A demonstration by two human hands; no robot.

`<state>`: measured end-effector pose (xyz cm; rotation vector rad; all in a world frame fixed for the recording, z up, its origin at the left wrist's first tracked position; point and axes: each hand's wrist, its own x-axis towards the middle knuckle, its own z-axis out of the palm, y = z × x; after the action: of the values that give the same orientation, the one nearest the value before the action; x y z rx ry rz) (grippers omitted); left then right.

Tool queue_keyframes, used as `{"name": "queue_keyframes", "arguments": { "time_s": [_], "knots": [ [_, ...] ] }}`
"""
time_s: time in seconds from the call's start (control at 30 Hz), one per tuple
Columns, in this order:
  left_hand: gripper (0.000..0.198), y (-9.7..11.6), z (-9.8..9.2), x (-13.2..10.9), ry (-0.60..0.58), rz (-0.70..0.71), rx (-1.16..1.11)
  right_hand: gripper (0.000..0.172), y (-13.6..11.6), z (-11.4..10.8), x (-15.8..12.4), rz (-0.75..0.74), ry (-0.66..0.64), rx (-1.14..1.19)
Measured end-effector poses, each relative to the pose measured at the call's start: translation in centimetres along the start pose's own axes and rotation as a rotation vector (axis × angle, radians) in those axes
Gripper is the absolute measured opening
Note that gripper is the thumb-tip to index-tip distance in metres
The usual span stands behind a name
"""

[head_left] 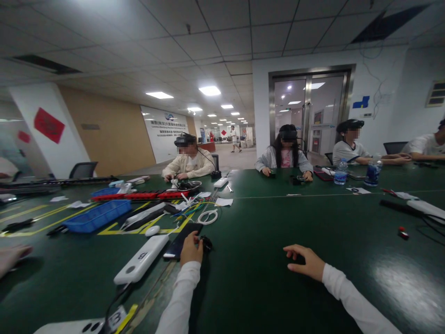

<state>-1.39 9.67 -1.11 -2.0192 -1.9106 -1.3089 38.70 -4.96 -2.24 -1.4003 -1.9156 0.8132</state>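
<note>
My left hand (191, 250) is closed on a small black object (206, 243), whose exact kind I cannot make out. Just left of that hand lies a dark, phone-like slab (182, 240), with a white power bank-like box (142, 260) farther left, a black cable running from its lower end. My right hand (308, 262) is over the green tabletop (257, 260), empty, its fingers apart and thumb stretched out.
To the left are a blue basket (97, 215), a coiled white cable (207, 217) and red trays (142, 195). Water bottles (341, 171) stand at the far right, near a small red-and-black item (403, 233). Several people in headsets sit across the table.
</note>
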Motion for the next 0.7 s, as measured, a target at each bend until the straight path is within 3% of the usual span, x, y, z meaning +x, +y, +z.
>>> {"name": "queue_keyframes", "arguments": {
  "time_s": [0.7],
  "knots": [
    [0.036,0.99,-0.11,-0.06,-0.125,0.004,0.047,0.044,-0.37,-0.04,-0.07,0.023,0.014,-0.002]
  ]
}}
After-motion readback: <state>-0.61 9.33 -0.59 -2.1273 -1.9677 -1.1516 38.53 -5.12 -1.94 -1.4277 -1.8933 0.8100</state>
